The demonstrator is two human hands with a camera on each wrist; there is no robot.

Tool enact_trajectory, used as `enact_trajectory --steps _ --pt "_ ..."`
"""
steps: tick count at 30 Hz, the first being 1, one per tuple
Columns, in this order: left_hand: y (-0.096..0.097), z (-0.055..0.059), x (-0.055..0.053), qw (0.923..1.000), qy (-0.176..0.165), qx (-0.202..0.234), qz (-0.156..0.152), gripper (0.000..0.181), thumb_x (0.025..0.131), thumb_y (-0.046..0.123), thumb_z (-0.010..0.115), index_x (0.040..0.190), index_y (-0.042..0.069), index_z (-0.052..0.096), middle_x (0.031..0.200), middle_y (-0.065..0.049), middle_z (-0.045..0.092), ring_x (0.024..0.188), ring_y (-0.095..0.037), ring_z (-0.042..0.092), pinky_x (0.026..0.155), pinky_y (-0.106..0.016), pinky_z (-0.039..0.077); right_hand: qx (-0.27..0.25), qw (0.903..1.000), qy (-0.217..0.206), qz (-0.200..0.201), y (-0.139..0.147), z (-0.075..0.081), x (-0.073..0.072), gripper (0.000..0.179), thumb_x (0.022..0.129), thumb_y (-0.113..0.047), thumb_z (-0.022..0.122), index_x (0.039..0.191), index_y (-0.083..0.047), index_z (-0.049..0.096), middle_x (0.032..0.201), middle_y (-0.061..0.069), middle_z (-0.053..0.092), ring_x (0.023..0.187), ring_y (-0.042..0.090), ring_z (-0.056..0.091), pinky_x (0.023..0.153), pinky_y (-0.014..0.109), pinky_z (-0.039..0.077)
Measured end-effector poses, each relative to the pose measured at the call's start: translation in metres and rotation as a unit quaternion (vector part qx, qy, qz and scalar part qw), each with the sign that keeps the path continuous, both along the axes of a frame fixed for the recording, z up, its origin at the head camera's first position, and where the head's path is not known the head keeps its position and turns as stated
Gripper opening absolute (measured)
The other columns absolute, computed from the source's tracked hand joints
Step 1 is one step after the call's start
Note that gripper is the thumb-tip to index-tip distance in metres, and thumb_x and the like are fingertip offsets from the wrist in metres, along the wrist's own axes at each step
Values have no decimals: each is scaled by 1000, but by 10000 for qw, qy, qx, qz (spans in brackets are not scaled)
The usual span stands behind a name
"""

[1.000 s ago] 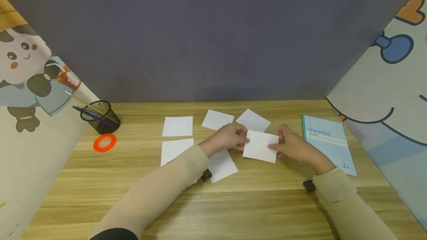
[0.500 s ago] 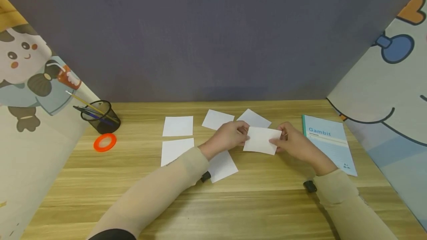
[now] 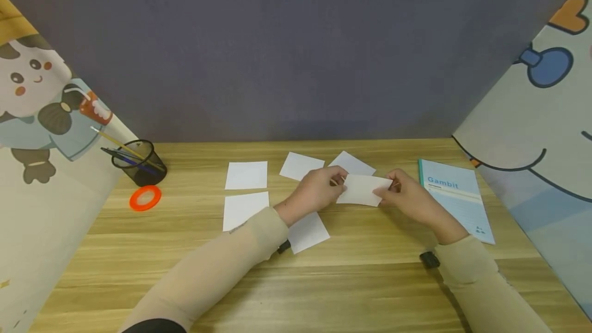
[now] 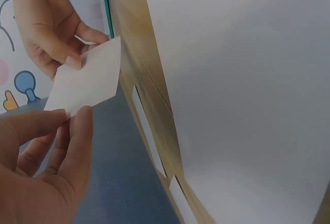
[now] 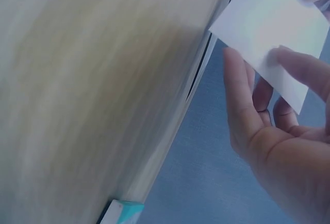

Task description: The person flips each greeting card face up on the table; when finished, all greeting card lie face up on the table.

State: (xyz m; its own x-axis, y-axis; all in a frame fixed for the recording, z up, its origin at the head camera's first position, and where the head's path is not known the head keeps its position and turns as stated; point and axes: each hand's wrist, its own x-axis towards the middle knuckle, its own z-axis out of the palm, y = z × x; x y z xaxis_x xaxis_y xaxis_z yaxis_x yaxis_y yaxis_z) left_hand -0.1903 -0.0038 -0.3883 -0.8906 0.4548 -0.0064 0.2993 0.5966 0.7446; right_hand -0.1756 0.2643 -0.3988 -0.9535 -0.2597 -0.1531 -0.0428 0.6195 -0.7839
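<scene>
Tabletop (image 3: 296,292) below held card (image 3: 362,189), seemingly longer crosswise

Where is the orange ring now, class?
In the head view, the orange ring lies at the left of the table, in front of the pen cup.

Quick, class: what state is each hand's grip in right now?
Left grip: closed, pinching one side of the white card.
Right grip: closed, pinching the opposite side.

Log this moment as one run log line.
left hand: pinches paper | right hand: pinches opposite side | paper: held above table | other papers: on table | notebook: table's right side
</scene>
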Motion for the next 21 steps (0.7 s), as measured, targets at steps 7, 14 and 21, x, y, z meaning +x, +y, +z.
enact_trajectory --steps 7,14,21 --pt "2 3 3 9983 503 -259 -106 28 106 20 68 134 17 71 117 -1 78 101 -13 73 78 -22 57 95 9999 13 -40 1 2 0 47 107 -33 68 129 4 50 113 24 70 97 29 76 78 33 62" --pt "2 3 6 9932 1024 -534 -130 28 107 19 67 134 16 71 116 -2 79 103 -14 75 81 -25 59 569 9983 127 -29 1 4 -1 61 108 -45 62 146 1 50 131 26 67 112 34 71 86 43 62" --pt "1 3 7 9817 1742 -751 -160 25 108 19 65 132 17 72 113 0 79 102 -12 74 81 -26 60 271 9994 195 13 4 3 1 62 111 -35 59 154 6 43 134 31 64 109 37 76 91 47 65"
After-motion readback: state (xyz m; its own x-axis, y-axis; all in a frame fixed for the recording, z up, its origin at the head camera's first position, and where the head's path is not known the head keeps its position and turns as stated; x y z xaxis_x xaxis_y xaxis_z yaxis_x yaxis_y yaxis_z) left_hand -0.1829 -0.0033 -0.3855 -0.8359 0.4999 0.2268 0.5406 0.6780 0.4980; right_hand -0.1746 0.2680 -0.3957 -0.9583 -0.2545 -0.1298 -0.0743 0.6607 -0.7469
